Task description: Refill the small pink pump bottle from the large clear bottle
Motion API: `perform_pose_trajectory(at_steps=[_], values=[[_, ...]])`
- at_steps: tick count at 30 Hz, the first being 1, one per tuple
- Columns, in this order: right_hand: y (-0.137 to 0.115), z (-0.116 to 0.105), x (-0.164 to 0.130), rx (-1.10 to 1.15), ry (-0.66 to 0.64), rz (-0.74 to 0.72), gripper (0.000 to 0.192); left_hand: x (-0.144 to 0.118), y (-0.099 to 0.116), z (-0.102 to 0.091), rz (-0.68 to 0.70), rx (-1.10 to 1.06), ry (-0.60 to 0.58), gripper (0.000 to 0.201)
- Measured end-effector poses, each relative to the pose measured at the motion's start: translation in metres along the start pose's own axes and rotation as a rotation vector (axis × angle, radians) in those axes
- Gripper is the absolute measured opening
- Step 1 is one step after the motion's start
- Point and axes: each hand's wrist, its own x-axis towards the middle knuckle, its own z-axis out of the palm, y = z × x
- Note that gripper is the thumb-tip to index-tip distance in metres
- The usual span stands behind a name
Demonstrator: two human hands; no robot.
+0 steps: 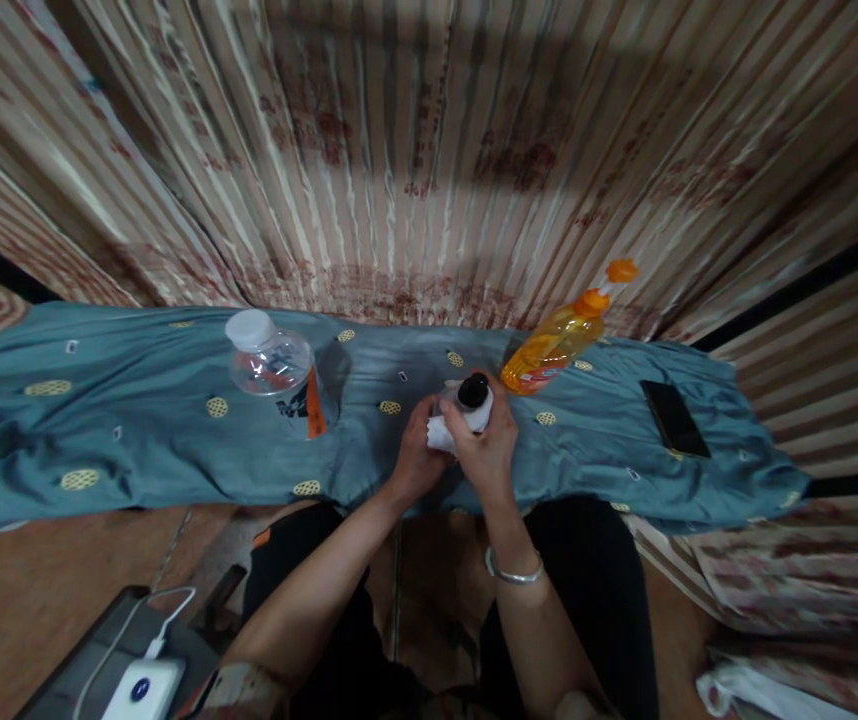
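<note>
In the middle of the cloth-covered table, both my hands are wrapped round a bottle with a black cap point(473, 389). A white cloth or tissue point(440, 434) lies against the bottle's sides, under my fingers. My left hand point(420, 452) grips it from the left. From the right, my right hand point(490, 445) closes on it, thumb across the white wrap. Most of the bottle's body is hidden by the hands and the wrap. Just beyond my right hand stands an orange pump bottle point(555, 345) of yellow liquid.
A clear plastic jar point(273, 365) with a white lid stands at the left on the teal tablecloth point(166, 430). A dark phone point(674, 418) lies at the right. Striped curtains point(414, 160) hang behind. A white power bank point(145, 688) with a cable is at the lower left.
</note>
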Motion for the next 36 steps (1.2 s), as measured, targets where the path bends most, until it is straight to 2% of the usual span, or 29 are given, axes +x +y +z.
perform_pose_trajectory(at_steps=[3,7,14,17,19,23,27,31,36], values=[[0.021,-0.001,-0.023,-0.011,-0.002,0.030,0.076,-0.001,0.001,0.004,-0.009,-0.001,0.028,0.055],[0.041,-0.005,-0.045,-0.039,-0.055,0.057,0.067,-0.004,0.001,0.014,-0.038,0.050,0.042,0.062],[0.033,-0.020,-0.053,-0.179,-0.016,0.051,0.068,-0.019,0.000,0.022,0.000,-0.081,-0.086,0.104],[0.030,-0.032,-0.053,-0.252,0.005,0.046,0.065,-0.031,-0.003,0.026,0.039,-0.069,-0.142,0.114],[0.029,-0.042,-0.054,-0.295,0.014,0.046,0.061,-0.042,-0.004,0.029,0.082,-0.061,-0.193,0.113],[0.024,-0.061,-0.059,-0.352,0.029,0.060,0.060,-0.060,0.001,0.035,0.250,-0.054,-0.359,0.120],[0.019,-0.070,-0.065,-0.391,0.017,0.102,0.078,-0.066,0.012,0.040,0.335,-0.052,-0.369,0.119],[0.017,-0.071,-0.060,-0.423,-0.015,0.185,0.097,-0.067,0.013,0.041,0.339,-0.059,-0.393,0.114],[0.026,-0.081,-0.039,-0.428,-0.077,0.224,0.082,-0.070,0.007,0.037,0.296,-0.094,-0.386,0.108]])
